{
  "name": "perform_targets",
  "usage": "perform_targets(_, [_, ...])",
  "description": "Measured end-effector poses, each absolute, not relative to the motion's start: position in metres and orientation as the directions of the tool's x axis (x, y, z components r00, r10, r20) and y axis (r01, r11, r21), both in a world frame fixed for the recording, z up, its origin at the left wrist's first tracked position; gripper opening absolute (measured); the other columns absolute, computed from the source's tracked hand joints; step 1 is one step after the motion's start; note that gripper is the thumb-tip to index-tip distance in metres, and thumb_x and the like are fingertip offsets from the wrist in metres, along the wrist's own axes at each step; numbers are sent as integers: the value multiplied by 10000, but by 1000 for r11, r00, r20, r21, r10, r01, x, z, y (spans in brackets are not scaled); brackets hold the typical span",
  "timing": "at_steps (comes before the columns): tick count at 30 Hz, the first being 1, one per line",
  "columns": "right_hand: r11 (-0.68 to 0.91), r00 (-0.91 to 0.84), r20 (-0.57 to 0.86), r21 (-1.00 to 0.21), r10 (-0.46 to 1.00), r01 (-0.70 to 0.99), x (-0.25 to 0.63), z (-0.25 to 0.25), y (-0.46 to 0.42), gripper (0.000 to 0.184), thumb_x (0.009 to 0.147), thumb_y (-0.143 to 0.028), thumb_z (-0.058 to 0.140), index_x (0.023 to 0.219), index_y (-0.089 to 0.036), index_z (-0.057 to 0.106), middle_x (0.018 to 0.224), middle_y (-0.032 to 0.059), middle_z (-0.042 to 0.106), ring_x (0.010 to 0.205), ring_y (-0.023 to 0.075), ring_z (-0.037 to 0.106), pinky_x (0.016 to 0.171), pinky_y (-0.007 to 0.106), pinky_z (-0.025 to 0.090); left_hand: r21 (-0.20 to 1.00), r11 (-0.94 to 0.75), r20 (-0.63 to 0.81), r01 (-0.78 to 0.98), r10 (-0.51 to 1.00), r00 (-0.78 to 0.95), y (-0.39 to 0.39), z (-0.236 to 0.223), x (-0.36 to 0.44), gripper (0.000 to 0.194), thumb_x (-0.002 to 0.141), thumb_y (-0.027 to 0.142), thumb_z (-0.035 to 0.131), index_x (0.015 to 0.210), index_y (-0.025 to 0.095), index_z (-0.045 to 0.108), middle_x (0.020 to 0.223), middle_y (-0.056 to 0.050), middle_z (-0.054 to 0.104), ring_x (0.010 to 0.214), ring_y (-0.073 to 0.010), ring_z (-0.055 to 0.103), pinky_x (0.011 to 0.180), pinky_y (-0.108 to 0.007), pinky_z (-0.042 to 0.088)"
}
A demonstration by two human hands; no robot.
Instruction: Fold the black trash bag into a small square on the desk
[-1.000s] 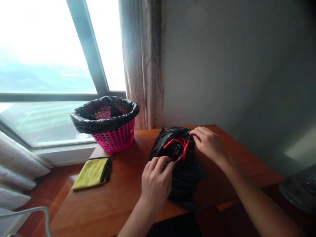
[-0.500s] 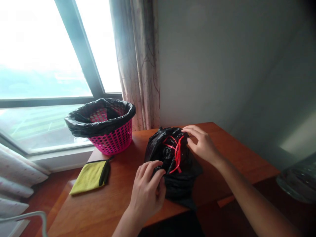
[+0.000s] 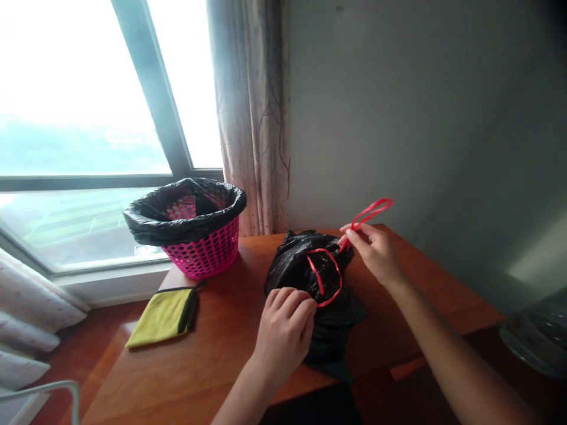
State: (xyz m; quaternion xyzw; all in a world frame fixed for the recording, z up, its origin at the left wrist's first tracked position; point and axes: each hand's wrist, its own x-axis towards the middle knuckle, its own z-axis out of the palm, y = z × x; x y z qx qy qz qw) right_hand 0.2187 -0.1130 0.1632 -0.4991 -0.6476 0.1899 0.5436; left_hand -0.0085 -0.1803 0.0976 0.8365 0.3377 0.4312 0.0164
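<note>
A black plastic garbage bag (image 3: 295,254) with a red drawstring (image 3: 340,274) sits bunched up on the wooden table. My right hand (image 3: 374,251) pinches the drawstring between thumb and fingers at the bag's right side, and a red loop sticks up past the fingertips. At the bag's near left edge, my left hand (image 3: 287,324) is closed on the black plastic. Its fingertips are partly hidden, and another stretch of the drawstring curves down close to them. Part of the bag spreads flat toward the table's front edge.
A pink perforated basket (image 3: 206,251) lined with black plastic stands back left by the window. A folded yellow cloth (image 3: 159,319) with a dark edge lies on the table (image 3: 221,348) before it. Clear, rounded plastic or glass (image 3: 535,342) shows at far right.
My right hand has taken hold of the red drawstring and pulled a loop of it up and to the right. My left hand has shifted slightly right, staying at the bag's edge.
</note>
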Motion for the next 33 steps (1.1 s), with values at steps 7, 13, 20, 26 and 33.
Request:
perform_targets(7, [197, 253, 199, -980, 947, 34, 234, 155, -87, 400, 867, -542, 563, 950, -167, 674, 910, 90, 737, 794, 174, 692, 649, 245, 535, 471, -763, 612, 444, 645, 459, -194, 100, -31, 63, 866, 145, 571, 882, 206, 579, 1157, -84, 640, 1072, -245, 565, 922, -407, 447])
perform_targets(13, [257, 211, 320, -925, 924, 279, 237, 141, -126, 371, 885, -520, 584, 983, -175, 677, 947, 81, 719, 838, 188, 671, 685, 269, 537, 628, -706, 617, 328, 708, 343, -197, 100, -42, 108, 859, 123, 595, 883, 208, 534, 1196, -110, 589, 1079, -241, 571, 906, -388, 481])
perform_targets(20, [348, 34, 419, -792, 907, 502, 206, 135, -178, 206, 921, -373, 581, 977, -200, 677, 946, 56, 701, 837, 185, 662, 739, 279, 533, 781, -623, 614, 51, 780, 122, -213, 97, -30, 105, 894, 135, 513, 843, 215, 469, 1132, -101, 608, 1042, -238, 601, 846, -362, 506])
perform_targets(26, [450, -125, 511, -584, 850, 676, 178, 142, -183, 224, 950, -282, 514, 1116, -245, 660, 860, 18, 663, 741, 157, 624, 677, 265, 490, 579, -780, 688, 237, 623, 371, -228, 95, -32, 197, 861, 62, 490, 964, 213, 565, 1183, -128, 634, 1088, -252, 611, 875, -387, 533])
perform_targets(33, [247, -113, 387, -315, 915, 916, 171, 134, -183, 344, 962, -439, 494, 1207, -210, 571, 953, 61, 715, 811, 244, 689, 682, 327, 467, 388, -841, 777, 376, 518, 357, -202, 98, -54, 276, 880, 41, 463, 988, 205, 656, 1100, -109, 688, 987, -209, 669, 795, -307, 564])
